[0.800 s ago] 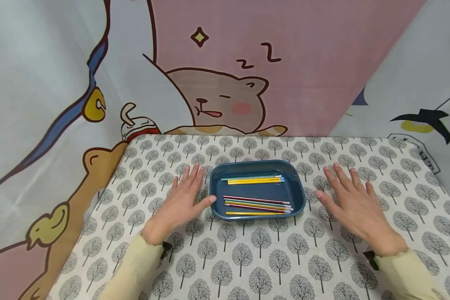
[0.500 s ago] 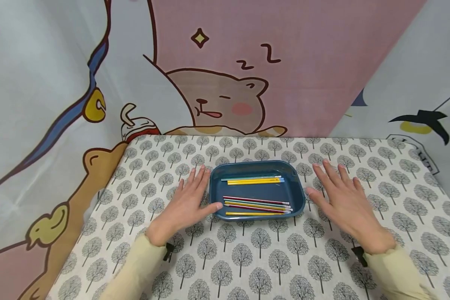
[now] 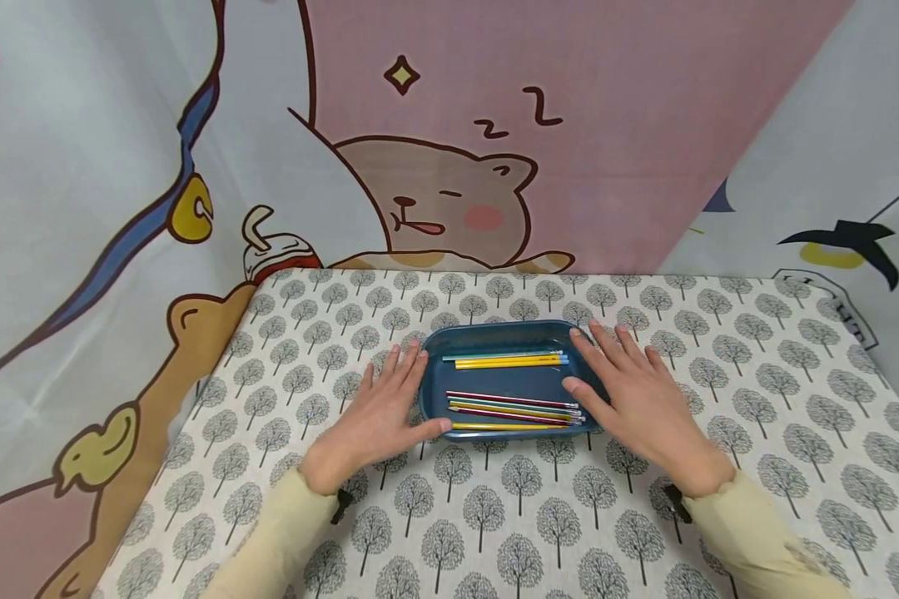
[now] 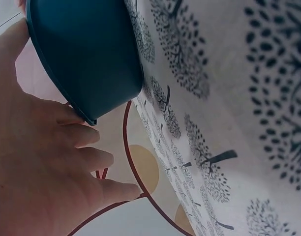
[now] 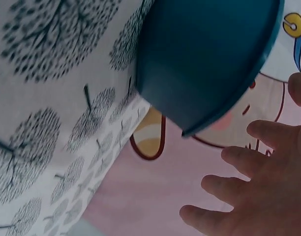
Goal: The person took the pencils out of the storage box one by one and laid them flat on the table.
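Note:
A dark blue tray [image 3: 500, 380] with raised walls stands on the table and holds several pencils. Towards its back lie yellow pencils [image 3: 505, 363] beside a green one; a loose bundle of red, green and yellow pencils [image 3: 509, 399] lies nearer the front. My left hand [image 3: 378, 420] is at the tray's left end, fingers straight, thumb over the front corner. In the left wrist view its thumb and index finger meet the rim of the tray [image 4: 86, 59]. My right hand [image 3: 640, 412] spreads over the right end; the right wrist view shows its fingers [image 5: 246, 162] apart from the rim.
A cloth with grey trees [image 3: 520, 520] covers the table. Behind it hangs a curtain [image 3: 607, 166] with cartoon animals, which also runs along the left side. Both forearms wear pale sleeves [image 3: 277, 532] with a black strap at the wrist.
My right hand has moved left from the bare cloth to over the tray's right end. The left hand has shifted slightly right, closer to the tray. Tray and pencils have stayed put.

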Available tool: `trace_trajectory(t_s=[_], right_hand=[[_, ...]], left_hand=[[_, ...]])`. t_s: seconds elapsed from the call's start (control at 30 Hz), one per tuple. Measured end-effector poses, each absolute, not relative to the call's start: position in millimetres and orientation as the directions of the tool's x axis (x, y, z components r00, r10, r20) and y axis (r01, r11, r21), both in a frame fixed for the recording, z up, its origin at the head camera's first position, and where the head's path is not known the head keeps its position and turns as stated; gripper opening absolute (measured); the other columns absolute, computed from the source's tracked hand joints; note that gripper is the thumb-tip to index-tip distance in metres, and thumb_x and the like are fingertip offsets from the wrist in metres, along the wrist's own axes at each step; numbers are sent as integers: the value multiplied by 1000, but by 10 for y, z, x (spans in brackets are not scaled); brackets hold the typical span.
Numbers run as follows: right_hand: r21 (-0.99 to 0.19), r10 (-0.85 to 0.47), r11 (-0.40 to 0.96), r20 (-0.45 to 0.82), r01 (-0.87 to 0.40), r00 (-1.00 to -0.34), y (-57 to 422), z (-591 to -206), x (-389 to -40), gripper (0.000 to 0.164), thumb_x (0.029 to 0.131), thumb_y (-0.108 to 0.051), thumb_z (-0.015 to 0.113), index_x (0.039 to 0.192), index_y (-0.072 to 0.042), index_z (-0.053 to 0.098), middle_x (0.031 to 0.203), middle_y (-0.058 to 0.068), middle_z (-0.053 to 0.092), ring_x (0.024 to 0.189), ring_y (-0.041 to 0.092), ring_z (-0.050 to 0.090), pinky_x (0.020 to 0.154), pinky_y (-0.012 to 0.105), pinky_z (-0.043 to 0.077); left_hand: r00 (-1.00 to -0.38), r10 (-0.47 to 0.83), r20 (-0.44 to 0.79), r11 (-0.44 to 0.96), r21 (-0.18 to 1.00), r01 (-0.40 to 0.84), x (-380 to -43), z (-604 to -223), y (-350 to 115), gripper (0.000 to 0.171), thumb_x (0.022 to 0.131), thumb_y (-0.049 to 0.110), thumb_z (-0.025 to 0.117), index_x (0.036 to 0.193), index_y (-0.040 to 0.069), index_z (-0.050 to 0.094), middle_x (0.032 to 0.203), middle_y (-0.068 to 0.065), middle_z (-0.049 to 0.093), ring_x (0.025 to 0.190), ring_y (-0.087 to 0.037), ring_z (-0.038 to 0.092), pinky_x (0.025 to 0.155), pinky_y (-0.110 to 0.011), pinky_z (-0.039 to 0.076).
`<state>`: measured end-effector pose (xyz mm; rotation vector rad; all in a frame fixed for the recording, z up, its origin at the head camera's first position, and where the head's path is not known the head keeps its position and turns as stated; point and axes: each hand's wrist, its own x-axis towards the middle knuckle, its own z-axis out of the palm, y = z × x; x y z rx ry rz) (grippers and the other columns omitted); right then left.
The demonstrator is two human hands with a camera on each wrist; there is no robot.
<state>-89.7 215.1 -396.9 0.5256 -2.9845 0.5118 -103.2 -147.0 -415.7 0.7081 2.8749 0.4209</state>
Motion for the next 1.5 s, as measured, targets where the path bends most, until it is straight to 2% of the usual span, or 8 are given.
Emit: trace_trajectory(t_s=[0.23,0.4,0.63,0.9,1.17,1.33,1.5], right_hand=[[-278,-386,875,93,-396,-918,1948,-4043,-988,73,106,-61,42,166,-23,26,172,11,21,157,42,14,118,72,19],[-271,-445,848,106,-456,-889,1814,-4088,-1030,71,106,-59,44,165,-21,32,170,12,27,155,42,21,119,69,23],[-263,-493,827,85,-497,-866,1655,-4083,-1120,68,106,-58,48,161,-18,41,165,14,37,151,43,32,116,67,32],[-340,-529,795,15,-502,-849,1483,-4117,-1242,59,103,-48,60,150,-14,57,154,19,51,135,42,54,104,63,48],[-394,-561,772,-55,-499,-826,1372,-4174,-1315,54,100,-44,68,142,-11,64,140,14,61,120,33,64,97,55,54],[-403,-584,760,-80,-510,-808,1354,-4182,-1342,43,98,-33,73,133,-9,70,124,10,67,104,25,67,86,48,57],[-412,-609,746,-108,-522,-786,1339,-4194,-1391,32,95,-23,77,123,-7,75,115,6,70,98,20,66,83,42,57]], left_hand=[[-870,487,-70,837,321,443,-1057,-4185,-1477,109,93,78,48,165,4,13,173,-10,1,158,-36,4,122,-68,14],[-868,491,-79,832,339,440,-1077,-4188,-1480,109,94,77,49,165,5,11,172,-6,-3,158,-37,5,122,-69,15],[-870,486,-86,831,352,430,-1087,-4186,-1491,108,94,76,51,165,6,10,172,-6,-3,159,-36,6,122,-68,15],[-860,503,-80,824,345,450,-1084,-4184,-1495,108,95,76,50,165,4,12,172,-7,-3,159,-36,7,122,-66,16],[-856,512,-75,820,339,461,-1083,-4179,-1490,108,95,75,51,165,3,12,173,-12,0,158,-38,9,123,-65,17],[-853,516,-73,817,341,465,-1088,-4180,-1486,107,95,74,51,165,2,13,173,-14,3,158,-38,9,123,-64,18],[-854,513,-84,821,336,461,-1088,-4173,-1490,108,95,74,51,165,2,11,173,-12,0,158,-38,9,124,-64,17]])
